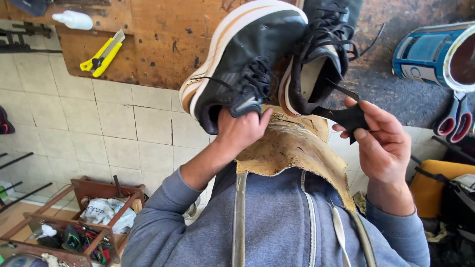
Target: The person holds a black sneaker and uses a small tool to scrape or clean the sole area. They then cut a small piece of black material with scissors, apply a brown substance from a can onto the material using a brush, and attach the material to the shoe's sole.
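1. The left hand (241, 129) is gripping the heel of one black sneaker (242, 59), held raised.
2. The right hand (381, 143) is pinching a black insole (346, 114) at the second sneaker (319, 59), not yet fully seated or removed.

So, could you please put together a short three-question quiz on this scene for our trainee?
1. True or false: the left hand holds a black shoe with a white sole.
2. What does the right hand pinch?
A. the red-handled scissors
B. a black strap-like piece joined to the second black shoe
C. the yellow utility knife
3. Fill in: the utility knife lies on the worn wooden ____.

Key
1. True.
2. B; the scissors lie untouched beside the blue tin.
3. board.
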